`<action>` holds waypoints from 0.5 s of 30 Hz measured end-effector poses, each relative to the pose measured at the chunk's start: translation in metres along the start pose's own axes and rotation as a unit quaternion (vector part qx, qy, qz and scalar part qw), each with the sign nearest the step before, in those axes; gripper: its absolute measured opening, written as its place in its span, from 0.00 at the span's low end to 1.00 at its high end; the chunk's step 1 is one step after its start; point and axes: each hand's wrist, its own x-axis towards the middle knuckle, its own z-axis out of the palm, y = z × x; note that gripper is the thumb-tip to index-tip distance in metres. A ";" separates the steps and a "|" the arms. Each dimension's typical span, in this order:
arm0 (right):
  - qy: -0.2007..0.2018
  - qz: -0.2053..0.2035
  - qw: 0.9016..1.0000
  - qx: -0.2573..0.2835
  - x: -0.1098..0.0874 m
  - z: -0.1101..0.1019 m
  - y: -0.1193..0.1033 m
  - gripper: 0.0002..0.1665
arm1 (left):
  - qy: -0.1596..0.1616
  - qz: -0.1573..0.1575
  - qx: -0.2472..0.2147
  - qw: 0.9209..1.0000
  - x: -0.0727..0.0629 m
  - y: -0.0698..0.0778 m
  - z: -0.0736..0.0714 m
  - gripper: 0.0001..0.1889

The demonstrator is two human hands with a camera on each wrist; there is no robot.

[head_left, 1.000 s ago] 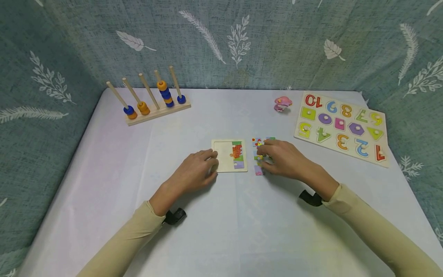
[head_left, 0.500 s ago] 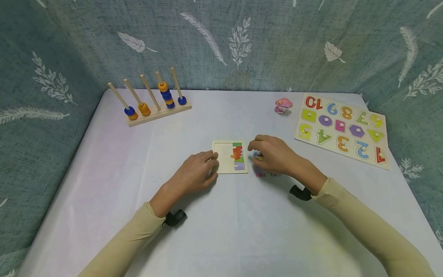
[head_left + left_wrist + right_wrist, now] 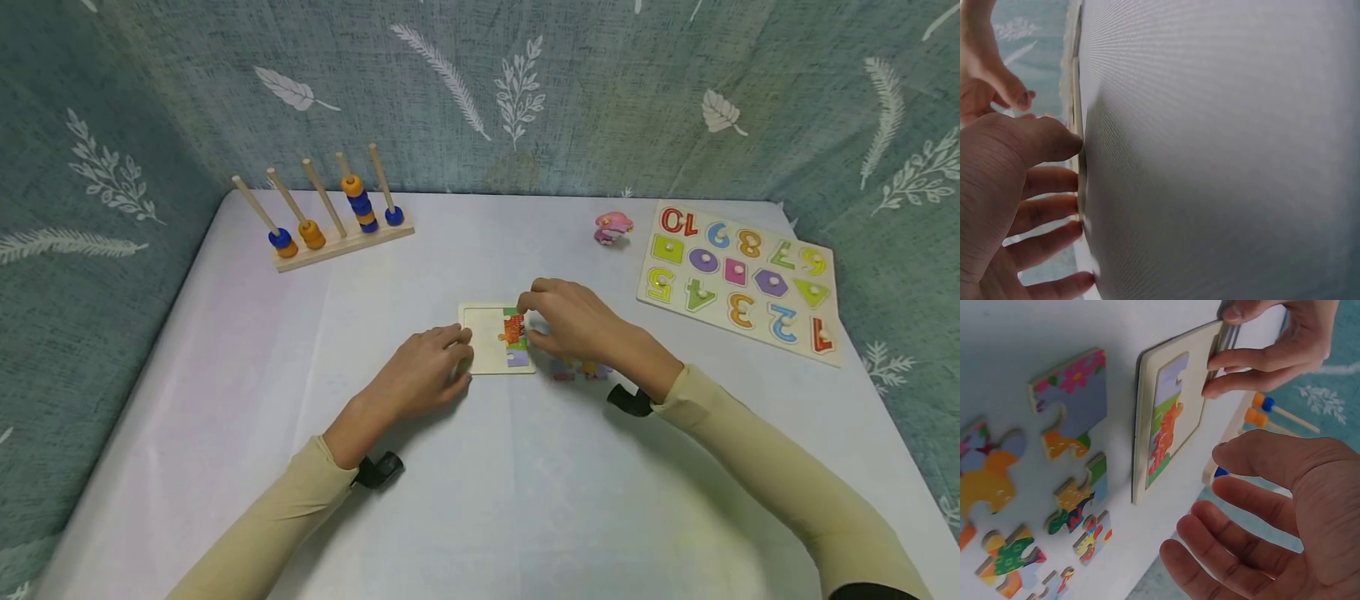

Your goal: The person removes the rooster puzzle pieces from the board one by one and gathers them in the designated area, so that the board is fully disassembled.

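Note:
A small square wooden puzzle tray (image 3: 483,337) lies mid-table, with joined pieces (image 3: 1163,440) along its right side showing a red-orange animal on green and lilac. At the tray's left edge, my left hand (image 3: 420,371) touches the rim with spread fingers (image 3: 1050,212); its thumb is by the near corner. My right hand (image 3: 573,321) hovers over the right edge, fingers loosely bent. Nothing shows between its thumb and fingers in the right wrist view. Several loose jigsaw pieces (image 3: 1082,394) lie right of the tray, partly hidden by this hand in the head view.
A wooden peg abacus (image 3: 345,248) with blue and orange rings stands at the back left. Farther right are a small pink figurine (image 3: 613,226) and a number-and-shape peg board (image 3: 716,287). Patterned green cloth (image 3: 450,108) rises behind the table.
My right hand has moved left from above the loose pieces to the tray's right edge. The left hand stays at the tray, and the joined pieces look the same.

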 end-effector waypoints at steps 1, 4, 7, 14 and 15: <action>-0.001 -0.001 1.000 0.002 0.002 0.001 0.000 0.15 | 0.000 0.000 -0.001 1.000 0.000 0.000 0.000 0.12; -0.009 -0.004 1.000 0.010 0.008 0.002 0.001 0.14 | 0.001 0.002 -0.002 1.000 -0.001 0.000 0.000 0.12; -0.016 -0.003 1.000 0.014 0.015 0.004 0.001 0.14 | 0.002 0.003 0.001 1.000 -0.001 -0.001 0.000 0.12; -0.025 0.000 1.000 0.005 0.028 0.011 0.003 0.14 | 0.008 0.005 0.000 1.000 -0.002 -0.002 0.001 0.12; -0.027 0.000 1.000 0.006 0.029 0.012 0.004 0.14 | 0.009 0.006 -0.002 1.000 -0.002 -0.002 0.001 0.12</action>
